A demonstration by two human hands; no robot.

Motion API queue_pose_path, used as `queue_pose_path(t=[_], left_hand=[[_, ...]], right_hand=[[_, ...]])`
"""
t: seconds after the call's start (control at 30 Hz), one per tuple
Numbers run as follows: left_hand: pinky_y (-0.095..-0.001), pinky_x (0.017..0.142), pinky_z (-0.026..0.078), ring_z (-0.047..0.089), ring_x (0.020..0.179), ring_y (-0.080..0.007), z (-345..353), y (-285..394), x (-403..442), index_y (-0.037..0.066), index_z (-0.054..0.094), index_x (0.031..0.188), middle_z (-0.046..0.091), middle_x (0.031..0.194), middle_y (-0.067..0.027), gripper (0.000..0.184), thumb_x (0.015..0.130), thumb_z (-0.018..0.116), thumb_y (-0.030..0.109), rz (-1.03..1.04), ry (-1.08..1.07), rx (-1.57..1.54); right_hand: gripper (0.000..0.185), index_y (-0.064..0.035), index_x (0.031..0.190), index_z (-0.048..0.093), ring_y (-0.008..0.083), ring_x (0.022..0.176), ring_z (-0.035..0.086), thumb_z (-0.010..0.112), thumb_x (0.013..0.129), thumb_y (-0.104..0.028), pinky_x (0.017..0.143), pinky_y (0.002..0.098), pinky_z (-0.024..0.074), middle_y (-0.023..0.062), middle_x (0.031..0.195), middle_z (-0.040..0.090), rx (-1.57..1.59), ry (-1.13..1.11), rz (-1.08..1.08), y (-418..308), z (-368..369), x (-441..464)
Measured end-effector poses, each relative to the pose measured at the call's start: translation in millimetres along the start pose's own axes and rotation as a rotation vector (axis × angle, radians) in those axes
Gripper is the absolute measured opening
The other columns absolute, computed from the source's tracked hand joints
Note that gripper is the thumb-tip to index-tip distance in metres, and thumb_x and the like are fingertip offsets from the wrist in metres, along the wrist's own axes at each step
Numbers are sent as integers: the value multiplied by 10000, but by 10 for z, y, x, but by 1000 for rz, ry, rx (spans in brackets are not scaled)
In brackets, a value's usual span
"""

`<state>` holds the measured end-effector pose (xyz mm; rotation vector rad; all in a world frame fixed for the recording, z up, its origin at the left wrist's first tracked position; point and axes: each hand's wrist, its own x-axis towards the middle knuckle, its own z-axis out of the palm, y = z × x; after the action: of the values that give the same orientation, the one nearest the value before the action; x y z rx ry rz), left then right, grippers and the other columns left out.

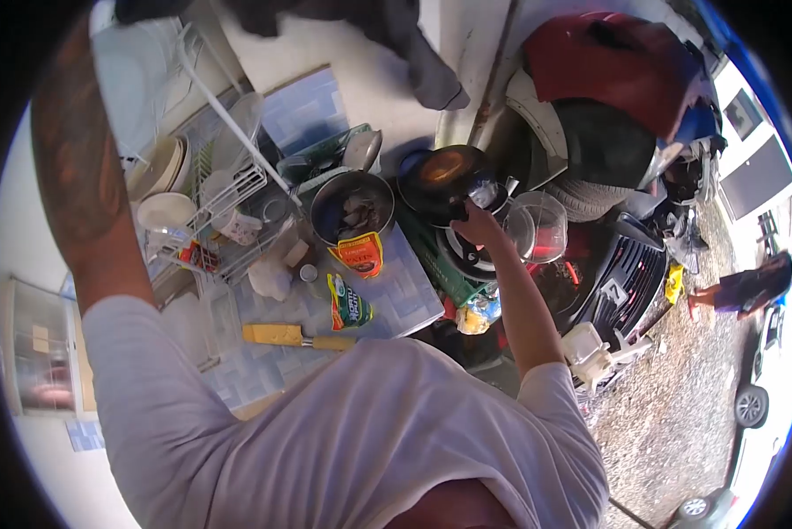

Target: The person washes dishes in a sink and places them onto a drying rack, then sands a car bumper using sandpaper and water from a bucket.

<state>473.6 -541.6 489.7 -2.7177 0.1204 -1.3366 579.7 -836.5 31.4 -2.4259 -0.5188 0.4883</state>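
My right hand (479, 226) reaches forward with its fingers closed at the near edge of a black frying pan (435, 196), where its handle seems to be. The pan sits over a stove, with an orange-brown patch inside. My left arm (74, 167) stretches up along the left side, and its hand is out of the picture. Left of the black pan, another pan (353, 209) holds dark pieces. In front of it lie a red-orange packet (358, 256) and a green packet (350, 302). A yellow-bladed knife (272, 334) with a wooden handle lies near my shirt.
A white dish rack (246, 189) with bowls stands at left. A green basket (303, 166) is behind the pans. At right are a clear container (537, 227), a tyre (590, 201) and red car parts (598, 57). Dark cloth (369, 31) hangs above. Another person (753, 286) stands on gravel.
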Motion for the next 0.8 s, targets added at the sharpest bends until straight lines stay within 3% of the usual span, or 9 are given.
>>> queue_pose_path(t=[0.17, 0.4, 0.47, 0.53, 0.6, 0.63, 0.67, 0.7, 0.8], left_hand=[[-432, 768, 528, 662, 860, -330, -299, -146, -834, 55, 694, 943, 670, 914, -176, 293, 735, 573, 223, -122, -155, -205], [-428, 766, 527, 659, 857, -323, -744, -103, -2420, 51, 686, 943, 665, 910, -168, 288, 738, 576, 220, -450, -494, -449], [-427, 766, 526, 658, 856, -320, -867, -57, -3050, 50, 684, 943, 664, 909, -166, 286, 739, 577, 219, -590, -619, -524], [-426, 766, 526, 657, 855, -318, -1032, 4, -3819, 49, 682, 943, 662, 908, -163, 285, 739, 577, 218, -759, -771, -610], [-425, 765, 525, 656, 855, -316, -1167, 149, -4556, 48, 679, 943, 661, 906, -161, 283, 740, 578, 217, -919, -938, -686], [-424, 765, 525, 656, 854, -315, -1266, 235, -4921, 47, 678, 943, 660, 906, -160, 282, 741, 579, 217, -993, -1028, -718], [-424, 765, 525, 655, 854, -314, -1363, 313, -5298, 47, 677, 943, 659, 905, -159, 282, 741, 579, 216, -1061, -1109, -749], [-423, 765, 525, 655, 853, -313, -1481, 427, -5606, 46, 676, 943, 659, 904, -158, 281, 741, 579, 216, -1112, -1173, -782], [-422, 764, 524, 654, 852, -310, -1886, 754, -6339, 45, 673, 943, 657, 903, -154, 279, 743, 580, 215, -1264, -1236, -861]], right_hand=[[758, 59, 1344, 334, 389, 908, 644, 675, 780, -317, 644, 410, 583, 294, 1142, 566, 232, 0, 45, -38, 23, 90], [913, 16, 1439, 124, 324, 537, 653, 680, 773, -269, 523, 369, 582, 331, 1145, 544, 162, 6, 39, -48, 158, 166], [965, 76, 1419, 125, 383, 911, 645, 680, 752, -347, 828, 394, 535, 329, 1102, 572, 92, 10, 26, -33, 206, 175], [950, 76, 1417, 155, 398, 924, 637, 667, 757, -376, 829, 406, 529, 332, 1098, 573, 73, 37, 10, -123, 169, 46], [918, 74, 1409, 202, 405, 1042, 590, 659, 768, -399, 907, 417, 486, 337, 1162, 541, 128, -23, 69, -371, -6, -166], [874, 52, 1399, 266, 406, 1158, 517, 640, 785, -445, 977, 429, 429, 327, 1246, 492, -139, 119, -64, -244, 97, -76], [893, 31, 1369, 336, 418, 1060, 576, 628, 759, -553, 883, 460, 475, 298, 1139, 576, -295, 203, -137, -86, 96, -40], [820, -15, 1326, 423, 392, 1052, 585, 637, 753, -562, 869, 458, 474, 259, 1149, 589, -367, 153, -47, -235, -73, -166], [528, -59, 1283, 491, 326, 989, 590, 595, 831, -311, 867, 401, 468, 215, 1100, 602, -950, 200, -490, -59, -477, -275]])
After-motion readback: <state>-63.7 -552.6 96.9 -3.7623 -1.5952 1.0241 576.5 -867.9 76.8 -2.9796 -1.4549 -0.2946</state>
